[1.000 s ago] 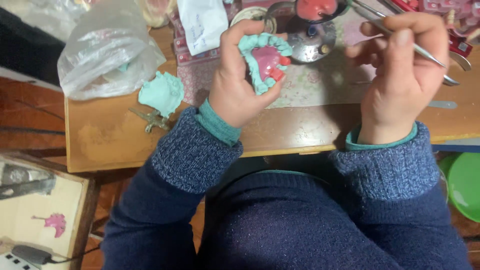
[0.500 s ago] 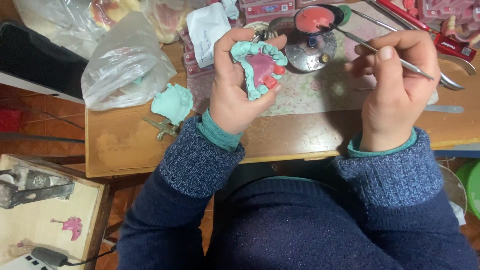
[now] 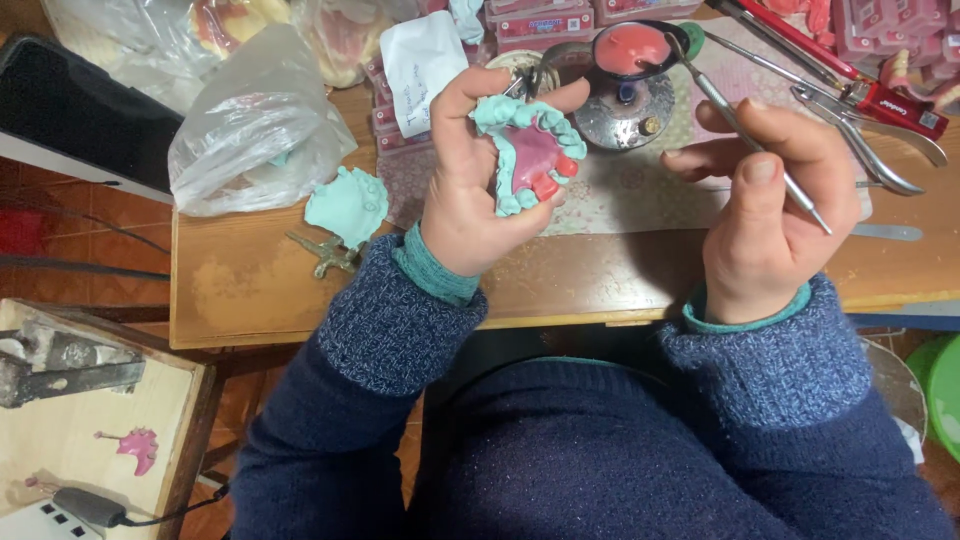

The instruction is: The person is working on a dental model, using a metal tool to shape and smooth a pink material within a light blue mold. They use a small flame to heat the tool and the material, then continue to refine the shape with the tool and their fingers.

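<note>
My left hand (image 3: pixel 470 180) grips a teal dental cast (image 3: pixel 530 150) with pink wax in its arch and a red bit at its lower edge. It is held up over the wooden bench (image 3: pixel 260 290). My right hand (image 3: pixel 765 195) pinches a thin metal wax tool (image 3: pixel 745 130), whose far tip reaches the small round dish of pink wax (image 3: pixel 630 48) on a metal burner (image 3: pixel 625 115). The two hands are apart, roughly level with each other.
A second teal cast (image 3: pixel 347 205) and a small metal piece (image 3: pixel 325 255) lie on the bench at left. Clear plastic bags (image 3: pixel 255 125) stand behind them. Pliers with a red handle (image 3: pixel 860 95) and red boxes (image 3: pixel 545 20) sit at the back. A wooden board (image 3: pixel 80 440) lies lower left.
My right hand has swung the tool so its tip now sits at the pink wax dish. The left hand keeps hold of the cast, and the view has shifted slightly.
</note>
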